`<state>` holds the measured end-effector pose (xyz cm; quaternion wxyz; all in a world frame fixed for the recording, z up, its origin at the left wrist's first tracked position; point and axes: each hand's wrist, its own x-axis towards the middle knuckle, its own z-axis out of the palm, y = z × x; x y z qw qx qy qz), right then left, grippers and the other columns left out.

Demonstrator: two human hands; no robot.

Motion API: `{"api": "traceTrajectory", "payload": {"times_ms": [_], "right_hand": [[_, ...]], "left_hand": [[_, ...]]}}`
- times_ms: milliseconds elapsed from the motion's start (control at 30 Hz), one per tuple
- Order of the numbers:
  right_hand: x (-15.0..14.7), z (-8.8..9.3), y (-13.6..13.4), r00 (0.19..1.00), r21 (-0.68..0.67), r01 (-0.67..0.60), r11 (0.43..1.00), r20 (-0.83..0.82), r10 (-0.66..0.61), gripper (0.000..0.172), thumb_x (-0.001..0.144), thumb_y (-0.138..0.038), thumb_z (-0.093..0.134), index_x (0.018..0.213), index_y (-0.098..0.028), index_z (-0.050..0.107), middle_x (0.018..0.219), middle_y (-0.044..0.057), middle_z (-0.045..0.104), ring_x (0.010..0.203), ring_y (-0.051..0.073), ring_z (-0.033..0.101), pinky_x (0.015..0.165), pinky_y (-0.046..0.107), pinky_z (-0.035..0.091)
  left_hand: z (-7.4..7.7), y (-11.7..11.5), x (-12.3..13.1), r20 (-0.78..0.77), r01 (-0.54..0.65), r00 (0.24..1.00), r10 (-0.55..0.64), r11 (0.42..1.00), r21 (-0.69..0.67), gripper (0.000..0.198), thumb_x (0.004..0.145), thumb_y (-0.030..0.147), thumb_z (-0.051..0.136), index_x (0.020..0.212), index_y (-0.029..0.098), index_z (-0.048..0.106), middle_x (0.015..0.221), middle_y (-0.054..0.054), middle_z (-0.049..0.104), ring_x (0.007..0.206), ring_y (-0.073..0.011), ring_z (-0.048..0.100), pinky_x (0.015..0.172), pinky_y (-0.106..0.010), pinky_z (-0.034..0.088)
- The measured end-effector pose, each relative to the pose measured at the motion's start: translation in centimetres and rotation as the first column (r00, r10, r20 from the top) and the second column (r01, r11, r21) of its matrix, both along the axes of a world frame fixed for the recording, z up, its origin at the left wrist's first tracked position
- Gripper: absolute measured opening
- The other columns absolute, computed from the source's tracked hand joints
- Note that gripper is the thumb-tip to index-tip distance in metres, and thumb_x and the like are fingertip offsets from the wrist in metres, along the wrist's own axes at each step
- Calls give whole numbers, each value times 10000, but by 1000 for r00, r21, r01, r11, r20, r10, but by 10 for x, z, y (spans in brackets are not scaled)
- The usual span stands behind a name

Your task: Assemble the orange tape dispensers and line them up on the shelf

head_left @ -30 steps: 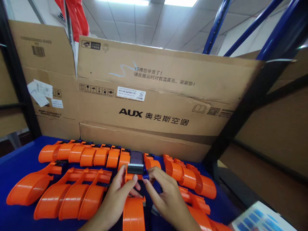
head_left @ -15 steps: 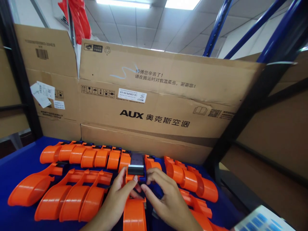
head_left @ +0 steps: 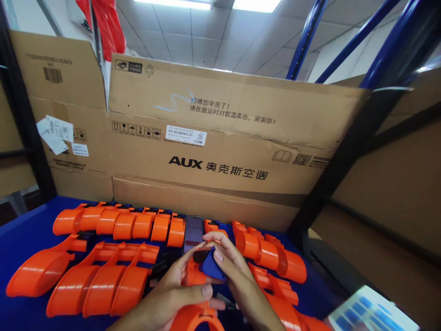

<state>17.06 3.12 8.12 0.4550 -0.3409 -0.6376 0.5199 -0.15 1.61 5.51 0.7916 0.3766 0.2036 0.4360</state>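
Observation:
An orange tape dispenser [head_left: 196, 274] is held up in front of me, its curved end [head_left: 188, 319] pointing down toward me. My left hand [head_left: 174, 286] is closed around its orange frame, with the thumb across the front. My right hand [head_left: 232, 264] pinches the dispenser's blue part [head_left: 212, 265] between thumb and fingers at the upper right. A dark roller-like piece [head_left: 200, 255] shows beside the blue part. The toothed cutting edge is not visible, and the fingers hide part of the frame.
Several orange dispensers [head_left: 126, 226] line the back of the blue surface [head_left: 24, 234]; more lie front left [head_left: 103, 287] and right [head_left: 291, 266]. A dark phone-like slab [head_left: 193, 230] is behind my hands. Behind stands a cardboard panel [head_left: 223, 156]; a white-and-blue printed sheet [head_left: 372, 310] lies right.
The dispenser has been turned, so its toothed edge and black roller no longer face me. My right hand has moved onto the blue part. The view has shifted slightly.

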Motion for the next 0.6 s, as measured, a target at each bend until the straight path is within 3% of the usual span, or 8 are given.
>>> {"api": "traceTrajectory", "payload": {"times_ms": [67, 200, 333, 400, 500, 600], "right_hand": [[-2, -2, 2, 997, 47, 74, 996, 15, -75, 312, 966, -492, 585, 1189, -278, 542, 1002, 21, 631, 943, 201, 591, 834, 307, 467], [-6, -5, 2, 986, 87, 144, 986, 69, -150, 255, 954, -467, 622, 1065, -259, 525, 916, -2, 560, 847, 173, 544, 762, 283, 459], [-9, -4, -1, 986, 98, 141, 985, 77, -149, 248, 954, -454, 627, 963, -257, 477, 894, -21, 508, 803, 154, 513, 729, 267, 459], [-9, -3, -1, 981, 109, 149, 983, 111, -161, 244, 955, -456, 624, 984, -256, 486, 899, -20, 521, 799, 154, 520, 729, 271, 460], [-3, -1, 3, 952, 156, 198, 968, 206, -228, 251, 1031, -474, 449, 1043, -244, 550, 889, 0, 575, 814, 173, 549, 750, 298, 461], [9, 3, 5, 867, 248, 226, 942, 389, -311, 381, 1066, -394, 292, 919, -229, 602, 832, 20, 604, 826, 200, 571, 774, 337, 460]], "left_hand": [[2, -1, 1, -8, -45, 999, 45, 997, 57, 669, 757, 244, 856, 1371, 218, 592, 1238, -168, 741, 860, -316, 796, 736, -385, 614], [3, 3, 0, -55, -141, 988, 147, 985, 102, 423, 848, 322, 772, 1243, 184, 711, 1195, -144, 771, 971, -307, 768, 845, -404, 601], [3, 7, -2, -106, -190, 972, 212, 965, 181, 341, 844, 318, 771, 1159, 187, 764, 1187, -105, 784, 1150, -288, 697, 1027, -368, 510], [2, 6, -1, -125, -210, 964, 234, 961, 180, 350, 828, 318, 784, 1152, 185, 763, 1183, -101, 786, 1162, -280, 692, 1039, -350, 497], [2, 3, -1, -149, -225, 962, 228, 974, 33, 448, 805, 385, 787, 1190, 164, 721, 1037, -125, 819, 947, -294, 772, 861, -378, 588], [1, 3, -3, -108, -249, 965, 240, 965, -83, 528, 804, 455, 756, 1212, 129, 680, 879, -132, 823, 712, -280, 776, 642, -351, 596]]}}
